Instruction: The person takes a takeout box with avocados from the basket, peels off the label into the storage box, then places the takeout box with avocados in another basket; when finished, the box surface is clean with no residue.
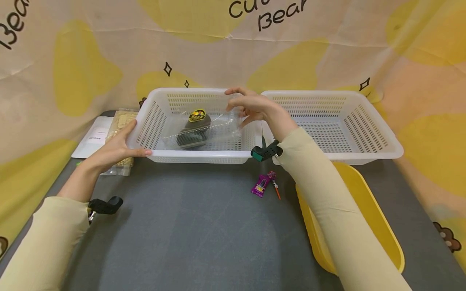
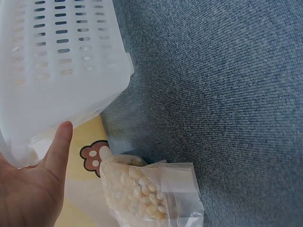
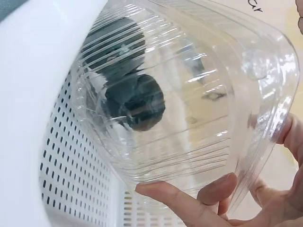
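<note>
Two white slotted baskets (image 1: 382,154): right hand (image 1: 253,104) pinches one clear clamshell (image 3: 189,123) partly inside left basket (image 1: 200,157); left hand (image 1: 113,151) grips that basket.

The baskets (image 1: 198,153) are white with slotted walls. A ribbed, colourless box (image 1: 223,131) bears a yellow-and-black label (image 1: 197,115) over near-black contents (image 1: 193,139). The tray (image 1: 382,218) is yellow, the packet (image 1: 260,185) purple, the table (image 1: 204,226) dark grey, the sleeves (image 1: 338,210) pale yellow. Cream backdrop (image 1: 204,52): yellow blotches, black lettering, star outlines.
</note>
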Demonstrator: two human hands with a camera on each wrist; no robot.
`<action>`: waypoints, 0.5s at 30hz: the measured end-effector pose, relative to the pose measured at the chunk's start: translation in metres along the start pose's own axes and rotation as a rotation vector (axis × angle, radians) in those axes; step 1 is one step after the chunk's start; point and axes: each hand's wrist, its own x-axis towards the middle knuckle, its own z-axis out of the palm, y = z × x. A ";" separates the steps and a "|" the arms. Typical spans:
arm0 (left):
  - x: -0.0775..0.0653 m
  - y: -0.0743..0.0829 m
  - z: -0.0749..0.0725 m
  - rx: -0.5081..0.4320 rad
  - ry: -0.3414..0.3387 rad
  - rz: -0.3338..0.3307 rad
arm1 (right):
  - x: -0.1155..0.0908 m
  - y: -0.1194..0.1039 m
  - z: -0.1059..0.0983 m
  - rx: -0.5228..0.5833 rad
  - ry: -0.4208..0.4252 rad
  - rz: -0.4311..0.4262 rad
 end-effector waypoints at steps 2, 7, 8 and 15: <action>0.000 0.000 0.000 -0.001 -0.001 -0.002 | -0.004 -0.001 -0.002 0.032 0.013 -0.013; 0.000 0.000 0.000 0.009 0.000 -0.011 | -0.021 -0.006 -0.007 0.109 0.018 -0.069; 0.000 0.000 -0.001 0.015 0.002 -0.012 | -0.025 -0.007 -0.008 0.125 0.019 -0.080; 0.001 0.000 -0.001 0.042 0.006 -0.012 | -0.054 -0.010 -0.010 0.178 0.025 -0.158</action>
